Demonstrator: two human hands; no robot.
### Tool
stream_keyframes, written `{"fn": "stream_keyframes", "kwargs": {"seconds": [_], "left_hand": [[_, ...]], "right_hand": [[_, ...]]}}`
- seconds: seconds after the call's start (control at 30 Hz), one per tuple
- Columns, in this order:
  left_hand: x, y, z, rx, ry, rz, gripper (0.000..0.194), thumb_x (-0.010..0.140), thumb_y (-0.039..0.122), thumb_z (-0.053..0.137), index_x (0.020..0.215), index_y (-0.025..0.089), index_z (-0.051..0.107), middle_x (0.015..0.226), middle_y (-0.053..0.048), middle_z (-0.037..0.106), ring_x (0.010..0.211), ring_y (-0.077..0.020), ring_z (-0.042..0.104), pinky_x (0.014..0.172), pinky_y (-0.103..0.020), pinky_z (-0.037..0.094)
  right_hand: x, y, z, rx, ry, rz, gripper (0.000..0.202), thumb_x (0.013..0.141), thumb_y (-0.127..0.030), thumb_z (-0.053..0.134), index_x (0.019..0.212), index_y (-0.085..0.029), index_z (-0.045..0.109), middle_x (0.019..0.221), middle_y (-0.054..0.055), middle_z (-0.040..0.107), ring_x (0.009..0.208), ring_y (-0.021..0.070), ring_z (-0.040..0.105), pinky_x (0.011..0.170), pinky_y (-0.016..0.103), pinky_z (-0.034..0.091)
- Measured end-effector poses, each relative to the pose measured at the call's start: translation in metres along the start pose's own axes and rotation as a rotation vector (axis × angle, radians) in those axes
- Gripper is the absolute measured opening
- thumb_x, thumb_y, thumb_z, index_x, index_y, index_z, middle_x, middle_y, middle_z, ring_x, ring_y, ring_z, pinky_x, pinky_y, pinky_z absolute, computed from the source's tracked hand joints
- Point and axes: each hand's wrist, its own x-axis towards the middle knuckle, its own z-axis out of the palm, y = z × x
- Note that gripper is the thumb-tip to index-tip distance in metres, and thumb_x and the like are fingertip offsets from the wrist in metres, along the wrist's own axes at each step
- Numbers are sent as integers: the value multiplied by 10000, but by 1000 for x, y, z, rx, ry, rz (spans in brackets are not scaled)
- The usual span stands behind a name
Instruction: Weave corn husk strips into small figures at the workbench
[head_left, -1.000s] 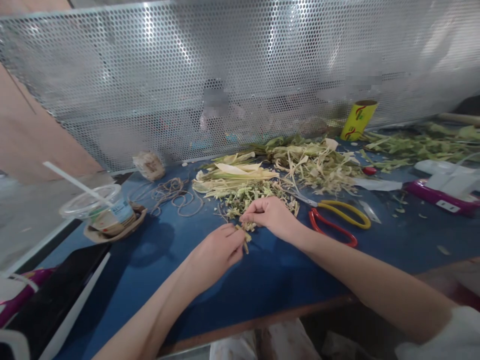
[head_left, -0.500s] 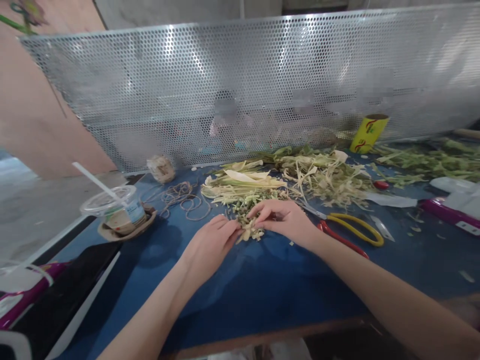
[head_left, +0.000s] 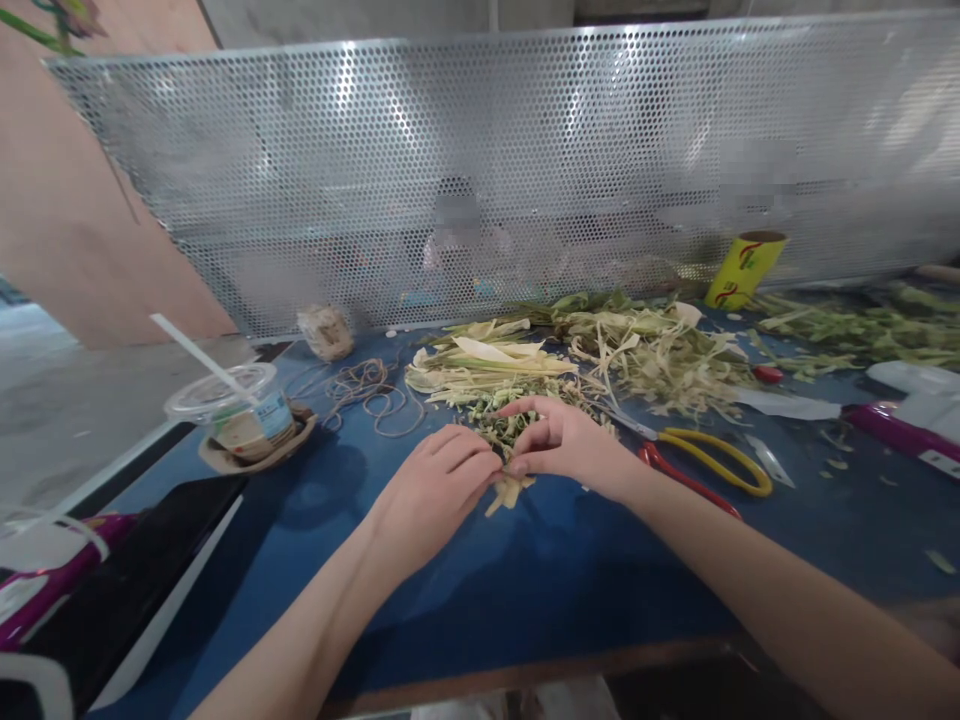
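Note:
On the blue table, my left hand has its fingers pressed together at the near edge of a small pile of green plant bits. My right hand meets it from the right, thumb low and index finger stretched over the pile. Both sets of fingertips come together at a pale dried piece, which pokes out below them. What lies between the fingertips is too small to make out. Behind the hands lies a bundle of pale husks.
Scissors with yellow and red handles lie right of my right hand, near a knife. A plastic cup, tangled string and a black device are at the left. A perforated metal screen stands behind.
My left hand has shifted slightly right, and the fingertips of both hands have come closer together. The pale piece under them now sticks out lower. The view has moved a little.

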Motion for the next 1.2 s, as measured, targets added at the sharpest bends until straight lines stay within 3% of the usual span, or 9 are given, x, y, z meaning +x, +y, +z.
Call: {"fn": "stream_keyframes", "kwargs": {"seconds": [0.2, 0.27, 0.4, 0.57, 0.67, 0.8, 1.03, 1.2], "left_hand": [[-6, 2, -2, -14, 165, 190, 36, 792, 121, 542, 810, 144, 563, 972, -72, 652, 961, -171, 570, 824, -311, 479], [-8, 2, -2, -65, 184, 243, 86, 778, 101, 554, 855, 139, 563, 987, -76, 658, 972, -163, 578, 834, -300, 483], [-7, 5, -4, -152, 169, 301, 150, 817, 89, 473, 915, 140, 576, 942, -82, 680, 967, -156, 595, 826, -284, 506], [-8, 12, -4, -100, 301, 410, 116, 789, 88, 506, 816, 171, 583, 795, -55, 681, 862, -159, 626, 738, -279, 552], [-12, 14, 0, -103, 362, 416, 138, 808, 94, 473, 803, 160, 593, 711, -43, 658, 806, -150, 624, 720, -266, 557], [-13, 14, 3, -170, 353, 428, 142, 820, 91, 453, 836, 131, 589, 762, -73, 656, 865, -162, 608, 743, -272, 545], [-8, 15, 8, -386, 343, 137, 170, 775, 52, 533, 894, 172, 545, 844, -50, 634, 843, -145, 572, 775, -321, 515], [-13, 12, 8, -217, 379, 185, 202, 742, 50, 580, 919, 141, 546, 853, -71, 635, 849, -160, 566, 759, -325, 517]], "right_hand": [[-2, -2, 2, 103, -134, 53, 558, 586, -107, 721, 1071, -163, 449, 638, -35, 648, 605, 103, 628, 628, 233, 485], [-3, -5, 3, 112, -188, 70, 562, 585, -73, 709, 1073, -167, 448, 636, -39, 645, 614, 108, 637, 624, 228, 489], [-5, -10, 4, 99, -296, 111, 607, 579, -43, 696, 1105, -177, 423, 641, -45, 645, 589, 105, 636, 595, 211, 481], [-8, -14, 6, 203, -447, 153, 654, 578, -25, 675, 1147, -175, 392, 638, -53, 643, 566, 102, 635, 618, 232, 499], [-10, -15, 8, 247, -499, 159, 637, 584, -28, 672, 1140, -168, 394, 623, -51, 642, 579, 107, 639, 604, 226, 501], [-9, -15, 7, 252, -522, 151, 613, 591, -26, 671, 1127, -160, 407, 632, -43, 649, 591, 102, 638, 596, 215, 499], [-11, -17, -1, 193, -426, 57, 578, 604, -28, 681, 1112, -171, 445, 680, -34, 643, 637, 90, 623, 613, 200, 481], [-13, -22, -3, 98, -376, 19, 520, 631, -39, 657, 1090, -167, 449, 723, -24, 614, 669, 89, 606, 648, 222, 482]]}}
